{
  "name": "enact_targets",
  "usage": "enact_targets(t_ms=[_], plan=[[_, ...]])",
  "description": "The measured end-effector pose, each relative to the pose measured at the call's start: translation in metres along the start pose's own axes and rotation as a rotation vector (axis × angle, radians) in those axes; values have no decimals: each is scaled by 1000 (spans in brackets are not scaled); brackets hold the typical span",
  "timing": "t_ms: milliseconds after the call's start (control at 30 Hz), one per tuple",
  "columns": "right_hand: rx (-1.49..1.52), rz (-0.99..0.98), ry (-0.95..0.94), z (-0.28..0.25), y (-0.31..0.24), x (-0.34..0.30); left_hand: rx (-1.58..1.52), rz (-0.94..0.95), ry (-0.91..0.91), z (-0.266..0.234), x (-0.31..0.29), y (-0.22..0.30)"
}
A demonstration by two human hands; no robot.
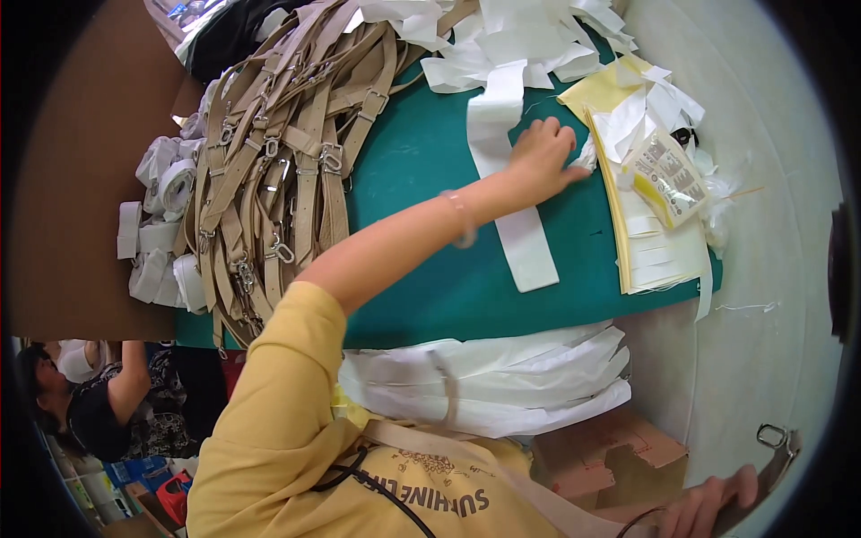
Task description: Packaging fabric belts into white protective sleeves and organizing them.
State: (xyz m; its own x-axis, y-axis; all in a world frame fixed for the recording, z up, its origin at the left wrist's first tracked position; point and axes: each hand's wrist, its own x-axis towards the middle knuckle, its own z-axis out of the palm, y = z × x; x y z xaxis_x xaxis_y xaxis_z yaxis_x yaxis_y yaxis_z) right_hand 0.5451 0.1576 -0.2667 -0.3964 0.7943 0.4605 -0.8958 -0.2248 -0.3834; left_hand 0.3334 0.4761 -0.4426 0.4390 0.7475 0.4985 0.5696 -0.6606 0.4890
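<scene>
My left hand [542, 160] reaches over the green tabletop [413, 242], fingers bent and thumb held apart. It is above a long white paper strip [526, 247] that runs toward the table's near edge. Beside the thumb lies a crumpled white scrap [587, 154]; nothing shows between the fingers. Low at the right, my right hand [708, 507] is closed around a beige strap [560, 504] that crosses in front of my shirt. A metal buckle [773, 437] hangs at the strap's end past the fingers.
A heap of beige straps with metal buckles [296, 152] covers the table's left, beside white rolls [160, 233]. Loose white paper [529, 40] lies at the back. Yellow-edged sheets [664, 260] carry a packet [665, 179]. White layered material [502, 377] and a cardboard box [610, 457] are below.
</scene>
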Motion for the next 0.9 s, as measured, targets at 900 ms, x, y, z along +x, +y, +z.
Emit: enact_targets(t_ms=[900], plan=[[-244,229,902,-113,76,13,149,211,-595,-81,-123,87]])
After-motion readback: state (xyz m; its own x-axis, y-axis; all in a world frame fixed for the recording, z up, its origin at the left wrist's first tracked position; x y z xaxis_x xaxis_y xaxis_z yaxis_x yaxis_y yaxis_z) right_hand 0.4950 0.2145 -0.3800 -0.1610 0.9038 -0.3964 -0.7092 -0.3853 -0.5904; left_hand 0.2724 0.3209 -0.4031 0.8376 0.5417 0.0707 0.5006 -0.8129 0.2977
